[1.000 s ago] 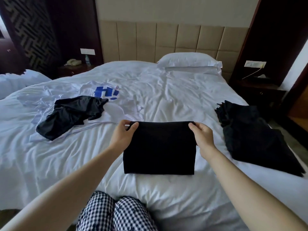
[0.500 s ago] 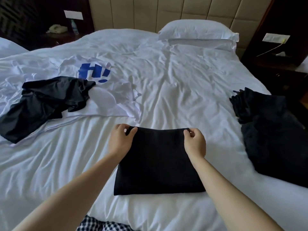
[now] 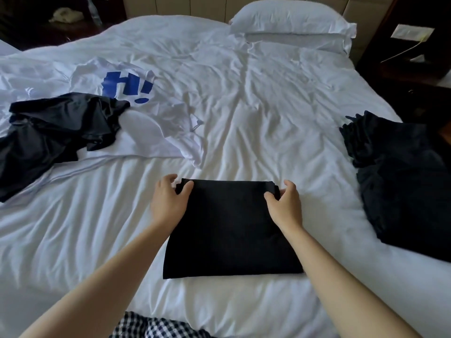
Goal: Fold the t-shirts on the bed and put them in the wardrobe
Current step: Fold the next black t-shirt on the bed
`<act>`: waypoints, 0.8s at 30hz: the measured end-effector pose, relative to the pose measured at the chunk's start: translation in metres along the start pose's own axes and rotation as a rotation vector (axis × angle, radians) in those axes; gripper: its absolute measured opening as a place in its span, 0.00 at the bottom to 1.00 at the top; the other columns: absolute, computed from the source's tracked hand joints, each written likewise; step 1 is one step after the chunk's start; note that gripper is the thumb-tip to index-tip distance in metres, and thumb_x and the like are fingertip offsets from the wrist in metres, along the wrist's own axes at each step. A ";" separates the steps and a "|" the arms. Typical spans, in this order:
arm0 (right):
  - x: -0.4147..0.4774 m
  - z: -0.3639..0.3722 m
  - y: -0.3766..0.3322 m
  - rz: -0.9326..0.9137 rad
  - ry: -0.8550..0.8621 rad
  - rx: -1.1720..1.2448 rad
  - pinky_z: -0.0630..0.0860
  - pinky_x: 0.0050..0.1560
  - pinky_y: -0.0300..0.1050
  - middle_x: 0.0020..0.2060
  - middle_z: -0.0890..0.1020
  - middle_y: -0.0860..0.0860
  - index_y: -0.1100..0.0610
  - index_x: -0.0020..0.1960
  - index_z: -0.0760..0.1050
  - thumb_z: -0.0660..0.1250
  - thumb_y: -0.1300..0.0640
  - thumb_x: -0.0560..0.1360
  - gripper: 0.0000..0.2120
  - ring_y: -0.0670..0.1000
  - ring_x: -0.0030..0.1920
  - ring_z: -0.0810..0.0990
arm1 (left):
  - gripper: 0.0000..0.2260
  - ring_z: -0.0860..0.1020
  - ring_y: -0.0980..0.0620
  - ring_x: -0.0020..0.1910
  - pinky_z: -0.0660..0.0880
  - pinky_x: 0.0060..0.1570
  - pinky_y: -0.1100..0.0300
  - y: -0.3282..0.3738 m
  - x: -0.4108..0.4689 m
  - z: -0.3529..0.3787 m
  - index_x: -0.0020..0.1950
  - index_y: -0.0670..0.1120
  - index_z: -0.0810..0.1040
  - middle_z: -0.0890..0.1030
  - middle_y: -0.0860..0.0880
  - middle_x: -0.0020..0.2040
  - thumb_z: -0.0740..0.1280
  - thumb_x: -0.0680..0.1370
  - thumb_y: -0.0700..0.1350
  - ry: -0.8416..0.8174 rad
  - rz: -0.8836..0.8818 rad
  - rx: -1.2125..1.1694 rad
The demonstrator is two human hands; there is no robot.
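The folded black t-shirt (image 3: 231, 230) lies flat on the white bed (image 3: 256, 106), a neat rectangle near the foot edge, just beyond the person's checked trousers (image 3: 158, 325).

The left hand (image 3: 168, 203) grips the shirt's far left corner. Its thumb lies on top of the cloth and its fingers (image 3: 168, 179) curl over the edge beyond it. The right hand (image 3: 285, 206) holds the far right corner the same way, thumb on top and fingers (image 3: 290, 185) bent round the outside of the fold. Both corners are bunched slightly in these pinches, while the rest of the shirt rests on the sheet. Both forearms reach along the shirt's two sides.

Beyond the folded shirt and to its left, a white t-shirt (image 3: 151, 135) with blue lettering is spread out and rumpled. A crumpled dark t-shirt (image 3: 53, 132) lies partly on top of it, further left. To the right of the folded shirt, well apart from it at the edge of the bed, sits a heap of dark clothing (image 3: 402, 186). A white pillow (image 3: 292, 23) lies straight beyond the folded shirt, at the head of the bed.
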State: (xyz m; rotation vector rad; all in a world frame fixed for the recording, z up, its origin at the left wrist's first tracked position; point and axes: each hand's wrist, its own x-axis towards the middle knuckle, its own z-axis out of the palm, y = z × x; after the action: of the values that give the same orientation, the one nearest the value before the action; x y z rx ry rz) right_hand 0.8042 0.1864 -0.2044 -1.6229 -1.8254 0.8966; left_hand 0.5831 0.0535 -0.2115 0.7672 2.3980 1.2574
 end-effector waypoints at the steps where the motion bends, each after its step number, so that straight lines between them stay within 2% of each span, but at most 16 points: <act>1: -0.005 -0.009 0.001 0.021 -0.093 0.010 0.71 0.65 0.52 0.69 0.70 0.52 0.55 0.76 0.57 0.65 0.52 0.76 0.32 0.56 0.67 0.71 | 0.24 0.76 0.51 0.60 0.74 0.61 0.48 0.000 -0.002 -0.006 0.70 0.50 0.68 0.72 0.51 0.67 0.67 0.77 0.57 -0.055 -0.051 -0.073; 3: -0.019 -0.023 0.004 0.005 -0.261 0.004 0.68 0.63 0.46 0.75 0.64 0.48 0.49 0.79 0.51 0.62 0.56 0.78 0.33 0.53 0.69 0.69 | 0.27 0.75 0.51 0.59 0.74 0.61 0.50 0.000 -0.012 -0.016 0.74 0.50 0.64 0.72 0.53 0.66 0.68 0.78 0.52 -0.168 -0.088 -0.153; 5: -0.032 -0.032 0.004 -0.064 -0.341 0.034 0.69 0.58 0.43 0.76 0.61 0.45 0.43 0.79 0.49 0.59 0.60 0.79 0.33 0.49 0.64 0.72 | 0.29 0.74 0.51 0.60 0.72 0.63 0.51 0.003 -0.025 -0.024 0.77 0.52 0.58 0.71 0.53 0.64 0.67 0.80 0.47 -0.280 -0.053 -0.142; 7: -0.039 -0.036 0.002 -0.104 -0.358 0.068 0.74 0.53 0.40 0.75 0.63 0.46 0.44 0.78 0.57 0.57 0.65 0.78 0.32 0.50 0.59 0.76 | 0.28 0.72 0.49 0.65 0.69 0.68 0.49 0.000 -0.035 -0.027 0.78 0.52 0.58 0.70 0.51 0.68 0.65 0.80 0.42 -0.347 -0.004 -0.110; 8: -0.042 -0.037 0.002 -0.105 -0.364 0.080 0.76 0.49 0.35 0.73 0.65 0.48 0.46 0.76 0.61 0.56 0.68 0.77 0.31 0.49 0.55 0.77 | 0.27 0.71 0.49 0.67 0.68 0.69 0.50 -0.002 -0.040 -0.029 0.77 0.52 0.60 0.70 0.50 0.70 0.64 0.81 0.41 -0.364 -0.001 -0.109; 10: -0.050 -0.039 0.001 -0.106 -0.349 0.094 0.73 0.40 0.25 0.70 0.65 0.51 0.49 0.74 0.65 0.56 0.69 0.77 0.29 0.44 0.49 0.74 | 0.24 0.74 0.49 0.65 0.70 0.68 0.50 -0.003 -0.051 -0.036 0.75 0.54 0.64 0.72 0.48 0.70 0.63 0.81 0.38 -0.386 -0.050 -0.175; 11: -0.055 -0.040 0.000 -0.114 -0.328 0.107 0.70 0.40 0.22 0.69 0.65 0.51 0.51 0.74 0.66 0.56 0.69 0.77 0.28 0.44 0.51 0.72 | 0.24 0.75 0.49 0.63 0.72 0.66 0.51 -0.002 -0.056 -0.039 0.74 0.55 0.66 0.74 0.47 0.68 0.63 0.81 0.37 -0.387 -0.062 -0.210; 13: -0.064 -0.043 0.000 -0.144 -0.280 0.153 0.66 0.43 0.18 0.66 0.66 0.50 0.53 0.73 0.67 0.56 0.71 0.77 0.27 0.45 0.57 0.70 | 0.22 0.77 0.52 0.60 0.74 0.60 0.58 0.006 -0.068 -0.044 0.72 0.55 0.69 0.75 0.48 0.67 0.62 0.81 0.36 -0.377 -0.010 -0.240; 16: -0.078 -0.062 0.002 -0.192 -0.201 0.212 0.62 0.48 0.17 0.62 0.67 0.47 0.54 0.71 0.69 0.56 0.72 0.75 0.27 0.43 0.58 0.69 | 0.20 0.77 0.58 0.55 0.73 0.51 0.68 0.029 -0.091 -0.045 0.69 0.54 0.74 0.77 0.53 0.62 0.61 0.81 0.36 -0.373 0.093 -0.256; 20: -0.096 -0.108 0.018 -0.212 -0.080 0.270 0.63 0.52 0.20 0.61 0.68 0.45 0.53 0.70 0.71 0.57 0.72 0.75 0.27 0.38 0.58 0.71 | 0.17 0.81 0.60 0.48 0.75 0.46 0.71 0.056 -0.126 -0.035 0.62 0.56 0.79 0.81 0.56 0.56 0.62 0.81 0.37 -0.405 0.189 -0.299; 23: -0.110 -0.147 0.037 -0.215 0.011 0.294 0.63 0.51 0.19 0.61 0.68 0.44 0.53 0.69 0.72 0.57 0.72 0.75 0.26 0.26 0.54 0.68 | 0.17 0.82 0.59 0.48 0.76 0.47 0.68 0.076 -0.151 -0.016 0.64 0.57 0.78 0.82 0.57 0.55 0.62 0.82 0.39 -0.454 0.235 -0.329; 24: -0.114 -0.160 0.045 -0.213 0.039 0.295 0.61 0.51 0.18 0.61 0.68 0.44 0.53 0.70 0.72 0.57 0.72 0.75 0.26 0.26 0.54 0.68 | 0.17 0.82 0.58 0.49 0.76 0.48 0.66 0.083 -0.159 -0.007 0.65 0.57 0.78 0.82 0.56 0.55 0.62 0.82 0.39 -0.477 0.250 -0.333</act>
State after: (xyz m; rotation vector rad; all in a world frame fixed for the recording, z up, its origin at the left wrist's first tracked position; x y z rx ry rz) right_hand 0.9699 0.0969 -0.1324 -1.2322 -1.7085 0.9767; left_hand 0.7323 -0.0071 -0.1325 1.1329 1.7046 1.3350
